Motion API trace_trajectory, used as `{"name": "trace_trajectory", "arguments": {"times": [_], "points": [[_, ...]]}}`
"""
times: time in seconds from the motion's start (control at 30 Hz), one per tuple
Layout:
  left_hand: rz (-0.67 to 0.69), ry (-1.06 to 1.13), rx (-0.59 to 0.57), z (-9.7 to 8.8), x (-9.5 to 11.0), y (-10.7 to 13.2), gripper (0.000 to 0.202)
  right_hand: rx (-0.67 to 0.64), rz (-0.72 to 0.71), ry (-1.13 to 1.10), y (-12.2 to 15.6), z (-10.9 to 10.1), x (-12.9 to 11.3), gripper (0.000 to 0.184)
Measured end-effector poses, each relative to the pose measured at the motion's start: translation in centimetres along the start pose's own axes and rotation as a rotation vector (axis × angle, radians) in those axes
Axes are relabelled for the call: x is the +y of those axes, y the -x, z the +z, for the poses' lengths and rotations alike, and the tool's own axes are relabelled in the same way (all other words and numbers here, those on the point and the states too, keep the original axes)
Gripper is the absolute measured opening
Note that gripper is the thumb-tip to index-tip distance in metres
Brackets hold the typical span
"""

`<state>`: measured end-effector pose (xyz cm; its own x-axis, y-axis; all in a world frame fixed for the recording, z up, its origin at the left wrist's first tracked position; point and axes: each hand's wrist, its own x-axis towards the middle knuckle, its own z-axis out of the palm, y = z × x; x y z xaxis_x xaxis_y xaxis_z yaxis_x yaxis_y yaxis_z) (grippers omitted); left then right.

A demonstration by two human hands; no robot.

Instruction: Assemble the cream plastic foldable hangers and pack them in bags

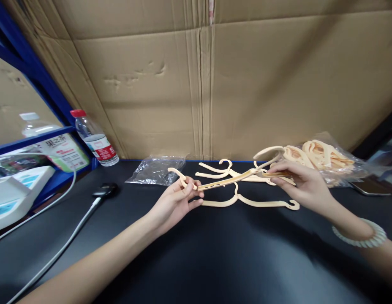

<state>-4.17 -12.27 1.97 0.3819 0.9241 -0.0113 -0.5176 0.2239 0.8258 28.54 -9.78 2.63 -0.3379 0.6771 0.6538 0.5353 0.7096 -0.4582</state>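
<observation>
Between my two hands, above the black table, I hold a cream plastic folding hanger [227, 181]. My left hand [180, 198] pinches its left end, where a small curved tip sticks up past the fingers. Near the hook, my right hand [302, 183] has its fingers closed on the other arm; the hook curves up just left of that hand. Below lies another cream hanger [259, 204], its arms spread out on the table. Further back, more cream hangers [215, 171] lie partly hidden behind the held one.
A clear plastic bag [332, 162] of folded hangers lies at right beside a phone [370, 188]. A crumpled clear bag [156, 171], a red-capped bottle [99, 143], a black charger [105, 191] with a white cable and a white power strip [21, 194] are at left. Cardboard [151, 93] walls the back.
</observation>
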Motion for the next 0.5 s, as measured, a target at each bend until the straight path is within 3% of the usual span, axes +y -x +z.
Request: {"name": "trace_trajectory", "arguments": {"times": [0.2,0.5], "points": [[-0.029,0.032,-0.044,0.06,-0.09,0.13,0.018,0.018,-0.030,-0.015,0.22,0.09,-0.05,0.014],[-0.020,0.010,-0.020,0.20,-0.02,0.13,0.020,-0.001,-0.027,-0.022,0.24,0.13,-0.11,0.014]]}}
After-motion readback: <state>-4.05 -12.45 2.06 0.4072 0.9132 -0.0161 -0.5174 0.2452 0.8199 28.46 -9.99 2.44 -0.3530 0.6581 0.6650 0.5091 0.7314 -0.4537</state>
